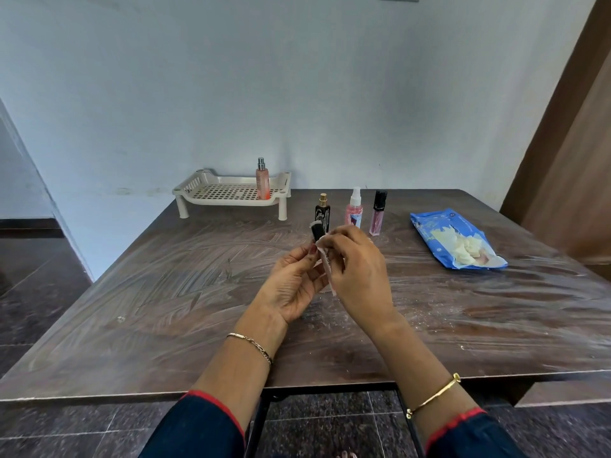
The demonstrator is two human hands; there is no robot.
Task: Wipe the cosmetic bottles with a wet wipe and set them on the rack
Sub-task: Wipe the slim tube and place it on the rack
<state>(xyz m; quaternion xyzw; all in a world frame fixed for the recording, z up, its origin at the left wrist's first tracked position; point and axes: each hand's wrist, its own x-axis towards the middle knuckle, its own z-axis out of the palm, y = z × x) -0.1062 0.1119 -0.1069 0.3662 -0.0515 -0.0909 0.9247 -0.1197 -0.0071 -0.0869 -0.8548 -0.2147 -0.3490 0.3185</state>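
Note:
My left hand [292,285] holds a slim tube with a black cap [318,233] above the table's middle. My right hand [358,272] presses a white wet wipe [327,262] around the tube's body. A cream slotted rack [211,193] stands at the table's far edge, with a peach spray bottle [263,180] upright on its right side. Three bottles stand behind my hands: a black perfume bottle with a gold top [322,211], a pink spray bottle with a clear cap [354,209], and a mauve lip gloss tube with a black cap [377,213].
A blue wet-wipe pack [439,233] lies open at the right of the dark wooden table [165,292], wipes bunched at its opening. A wooden door [575,160] stands at the far right. The wall runs just behind the rack.

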